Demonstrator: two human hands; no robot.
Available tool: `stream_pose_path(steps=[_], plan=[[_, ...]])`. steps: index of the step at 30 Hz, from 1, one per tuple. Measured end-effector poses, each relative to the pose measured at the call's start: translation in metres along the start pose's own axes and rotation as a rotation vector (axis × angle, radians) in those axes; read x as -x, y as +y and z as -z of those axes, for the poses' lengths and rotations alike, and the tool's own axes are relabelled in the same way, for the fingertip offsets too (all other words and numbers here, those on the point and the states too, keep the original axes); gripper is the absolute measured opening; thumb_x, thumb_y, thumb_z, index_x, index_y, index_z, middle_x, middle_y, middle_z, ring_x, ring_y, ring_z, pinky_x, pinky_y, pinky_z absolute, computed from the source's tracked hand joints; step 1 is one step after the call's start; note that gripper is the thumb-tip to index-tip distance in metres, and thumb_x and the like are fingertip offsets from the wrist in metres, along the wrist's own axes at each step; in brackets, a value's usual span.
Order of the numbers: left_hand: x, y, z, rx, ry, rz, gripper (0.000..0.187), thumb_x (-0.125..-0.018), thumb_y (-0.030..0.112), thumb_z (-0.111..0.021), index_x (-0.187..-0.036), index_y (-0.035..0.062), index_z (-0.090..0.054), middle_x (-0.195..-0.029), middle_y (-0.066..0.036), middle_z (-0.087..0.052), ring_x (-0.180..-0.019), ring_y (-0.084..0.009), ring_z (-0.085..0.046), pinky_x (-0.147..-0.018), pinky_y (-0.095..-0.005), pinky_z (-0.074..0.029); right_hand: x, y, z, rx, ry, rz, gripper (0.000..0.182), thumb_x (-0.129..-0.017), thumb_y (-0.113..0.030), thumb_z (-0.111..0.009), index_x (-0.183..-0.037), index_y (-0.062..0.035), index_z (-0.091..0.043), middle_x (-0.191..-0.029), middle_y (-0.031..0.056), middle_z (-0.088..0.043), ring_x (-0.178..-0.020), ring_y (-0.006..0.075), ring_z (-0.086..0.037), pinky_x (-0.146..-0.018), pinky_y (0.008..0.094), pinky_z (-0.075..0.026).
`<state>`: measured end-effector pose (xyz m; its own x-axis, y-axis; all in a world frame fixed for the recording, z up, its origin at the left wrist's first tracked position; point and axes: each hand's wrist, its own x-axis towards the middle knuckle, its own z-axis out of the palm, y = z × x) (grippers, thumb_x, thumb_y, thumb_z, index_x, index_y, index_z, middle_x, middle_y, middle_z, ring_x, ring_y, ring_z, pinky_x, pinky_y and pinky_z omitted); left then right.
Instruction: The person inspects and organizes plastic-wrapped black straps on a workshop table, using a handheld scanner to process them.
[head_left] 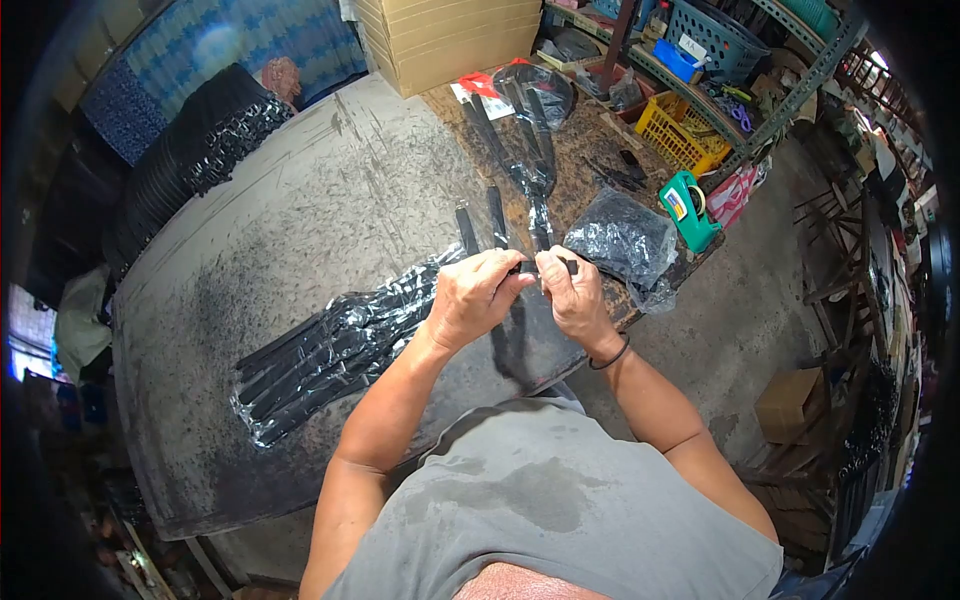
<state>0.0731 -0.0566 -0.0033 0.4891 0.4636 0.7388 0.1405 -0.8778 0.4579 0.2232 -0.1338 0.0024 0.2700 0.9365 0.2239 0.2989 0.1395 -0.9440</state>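
Note:
My left hand and my right hand are close together over the table, both closed in a pinch. Between their fingertips is a small black strip; the fingers hide much of it. Just beyond my hands lie two short black strips, one beside the other. To the left, a bundle of long black strips in shiny clear plastic reaches toward my left wrist. Beyond my right hand, more black strips lie partly in clear plastic. A crumpled clear plastic bag rests right of my right hand.
A green tape dispenser stands at the table's right edge. A large cardboard box sits at the far side, and a stack of black pieces at the far left. Beyond the right side are a yellow basket and a metal shelf.

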Motion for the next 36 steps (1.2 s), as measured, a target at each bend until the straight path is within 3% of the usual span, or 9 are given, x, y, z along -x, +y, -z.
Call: stream_pose_path(steps=[6,9,11,14,20,26,28,31,36], plan=[[0.002,0.008,-0.003,0.021,-0.126,-0.025,0.02,-0.075,0.015,-0.073,-0.087,0.0029,-0.061,-0.074,-0.009,-0.062,-0.063,-0.0253,-0.063,-0.054,-0.0328,-0.049,-0.033,-0.033,0.042,0.225,-0.449,-0.001,0.026,-0.091,-0.023,-0.054,-0.09,0.0012,-0.062,-0.073,0.0163,-0.06,-0.062,0.0237,-0.057,-0.059,0.0341,-0.045],[-0.001,-0.003,-0.005,-0.049,-0.029,0.006,0.02,-0.075,0.015,-0.073,-0.086,0.0037,-0.061,-0.074,-0.008,-0.062,-0.063,-0.0251,-0.062,-0.053,-0.0324,-0.049,-0.022,-0.004,0.021,0.441,-0.177,0.542,0.025,-0.091,-0.022,-0.053,-0.091,0.0014,-0.062,-0.073,0.0166,-0.059,-0.063,0.0274,-0.056,-0.059,0.0343,-0.045],[0.003,-0.002,-0.004,-0.035,-0.05,0.024,0.02,-0.074,0.012,-0.073,-0.088,0.0018,-0.062,-0.077,-0.011,-0.063,-0.065,-0.0266,-0.063,-0.056,-0.0329,-0.05,-0.013,-0.005,0.016,0.127,-0.162,0.065,0.025,-0.092,-0.021,-0.052,-0.09,0.0015,-0.061,-0.072,0.017,-0.057,-0.061,0.0299,-0.054,-0.059,0.0347,-0.044],[0.005,0.0,-0.003,-0.032,-0.094,0.056,0.023,-0.072,0.009,-0.074,-0.089,-0.0001,-0.062,-0.08,-0.013,-0.065,-0.068,-0.0278,-0.064,-0.06,-0.0333,-0.051,-0.016,-0.023,0.022,0.263,-0.221,0.033,0.026,-0.091,-0.022,-0.053,-0.089,0.002,-0.061,-0.072,0.0166,-0.056,-0.06,0.0306,-0.053,-0.058,0.0359,-0.043],[0.0,0.006,-0.007,0.006,0.032,0.054,0.025,-0.072,0.016,-0.076,-0.089,0.0034,-0.063,-0.075,-0.01,-0.063,-0.062,-0.0262,-0.062,-0.054,-0.0325,-0.05,-0.028,-0.019,0.034,0.118,-0.253,-0.009,0.033,-0.092,-0.031,-0.056,-0.079,-0.0006,-0.057,-0.058,0.0036,-0.045,-0.058,0.0097,-0.04,-0.052,0.0301,-0.037],[0.003,0.015,0.002,0.667,-0.148,0.54,0.065,-0.079,0.015,-0.076,-0.133,0.0036,-0.042,-0.1,-0.006,-0.059,-0.093,-0.0103,-0.056,-0.082,-0.0268,-0.046,-0.04,-0.026,0.036,0.11,-0.114,0.053,0.031,-0.09,-0.03,-0.062,-0.076,-0.0033,-0.055,-0.053,0.002,-0.042,-0.053,0.009,-0.038,-0.047,0.0297,-0.033],[0.008,0.004,-0.003,0.988,-0.146,0.57,0.056,-0.082,0.015,-0.072,-0.13,0.0018,-0.045,-0.102,-0.005,-0.06,-0.094,-0.0103,-0.057,-0.087,-0.0266,-0.045,-0.046,-0.029,0.041,0.14,-0.133,0.054,0.031,-0.088,-0.03,-0.064,-0.076,-0.0035,-0.055,-0.054,0.0019,-0.043,-0.052,0.0087,-0.04,-0.048,0.0295,-0.034],[0.013,-0.013,0.0,0.972,-0.409,0.638,0.05,-0.085,0.014,-0.069,-0.128,0.0006,-0.047,-0.103,-0.004,-0.061,-0.096,-0.0105,-0.057,-0.088,-0.027,-0.045,-0.052,-0.043,0.04,0.211,-0.168,0.129,0.031,-0.088,-0.03,-0.065,-0.074,-0.0031,-0.057,-0.054,0.0021,-0.045,-0.054,0.008,-0.041,-0.049,0.0287,-0.035],[0.008,-0.01,0.007,0.94,-0.382,0.613,0.04,-0.086,0.015,-0.068,-0.12,0.0004,-0.053,-0.1,-0.003,-0.063,-0.095,-0.0097,-0.056,-0.086,-0.0273,-0.046,-0.06,-0.046,0.038,0.157,-0.197,0.128,0.03,-0.089,-0.029,-0.064,-0.074,-0.0041,-0.056,-0.058,-0.0017,-0.045,-0.057,0.0052,-0.039,-0.049,0.0252,-0.033]])
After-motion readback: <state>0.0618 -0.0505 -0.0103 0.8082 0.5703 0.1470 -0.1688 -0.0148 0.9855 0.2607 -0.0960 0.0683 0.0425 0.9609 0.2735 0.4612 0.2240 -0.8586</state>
